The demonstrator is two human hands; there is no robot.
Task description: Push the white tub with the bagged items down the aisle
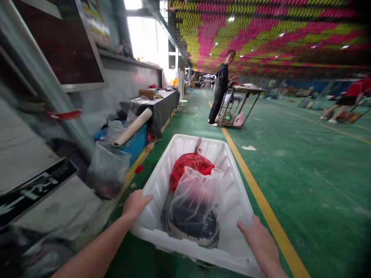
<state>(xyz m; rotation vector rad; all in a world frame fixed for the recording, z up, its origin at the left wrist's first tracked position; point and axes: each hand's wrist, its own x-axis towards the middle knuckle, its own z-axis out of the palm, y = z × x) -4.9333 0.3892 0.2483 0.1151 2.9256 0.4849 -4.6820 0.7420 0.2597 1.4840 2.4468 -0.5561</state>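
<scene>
Hands grip the near corners of the big white plastic tub (232,170) on the green floor: the left hand (135,203) lies spread over its left rim, the right hand (255,233) curls over the right rim. I think the tub is being pushed along, and steering beside the yellow floor line (246,170) comes next. Inside the tub sits a clear plastic bag (194,200) over a red bundle (189,164). The dark stuff in the bag is hard to make out, and the tub's underside is hidden.

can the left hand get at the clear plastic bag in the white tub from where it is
Probably yes. The left hand rests on the near left rim of the white tub, and the clear plastic bag lies just inside, uncovered, with nothing between them. The tub has no lid.
</scene>
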